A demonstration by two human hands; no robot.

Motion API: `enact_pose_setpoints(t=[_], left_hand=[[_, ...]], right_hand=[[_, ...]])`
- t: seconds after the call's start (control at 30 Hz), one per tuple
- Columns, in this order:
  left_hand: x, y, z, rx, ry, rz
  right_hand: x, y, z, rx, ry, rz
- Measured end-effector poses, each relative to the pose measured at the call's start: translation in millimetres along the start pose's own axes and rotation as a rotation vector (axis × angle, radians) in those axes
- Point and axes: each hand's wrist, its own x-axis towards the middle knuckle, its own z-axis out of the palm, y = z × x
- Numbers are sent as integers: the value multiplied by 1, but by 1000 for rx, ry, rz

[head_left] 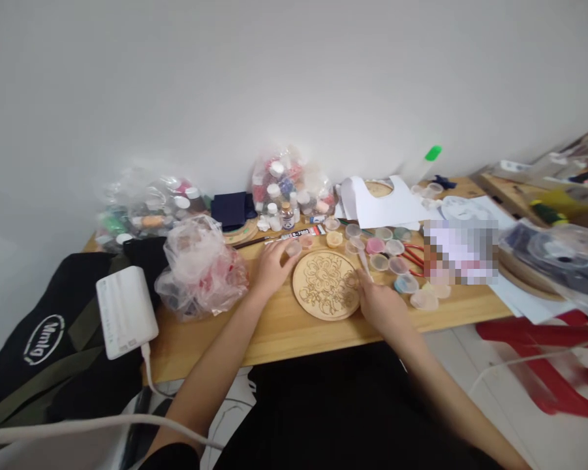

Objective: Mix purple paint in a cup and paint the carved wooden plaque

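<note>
A round wooden board (325,284) with an engraved flower pattern lies flat on the wooden table, between my hands. My left hand (273,266) is at its upper left, thumb and fingers closed about a small clear plastic cup (294,248). At the board's right edge, my right hand (380,301) grips a thin white plastic spatula (364,262), its blade pointing away from me. Just behind the board stand a cup of yellow-orange content (334,239) and a cup of peach content (306,242). A pink cup (374,245) is among several more to the right.
Bags of bottles (286,179) lean by the wall, with a B-7000 glue tube (303,232) in front. A crumpled plastic bag (200,267) sits left. Red-handled pliers (414,258) and paper sheets (389,205) lie right. A white power bank (126,312) rests on a black bag.
</note>
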Motion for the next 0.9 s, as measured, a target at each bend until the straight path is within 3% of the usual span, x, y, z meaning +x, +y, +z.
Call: enact_pose_setpoints(t=[0.2,0.37,0.53,0.7,0.9], left_hand=[[0,-4,1,-47,38,-35],[1,-6,2,-79,57,-34],[2,-11,4,-86,63,-35],[5,-16,6,-66,67,-24],[5,-15,6,-52,62,-50]], right_hand=[[-2,-2,7,61,-19,-19],[-3,1,18,269,46,0],[-21,28,34,583,319,-13],[-38,67,45,698,677,284],[-33,89,51,700,742,431]])
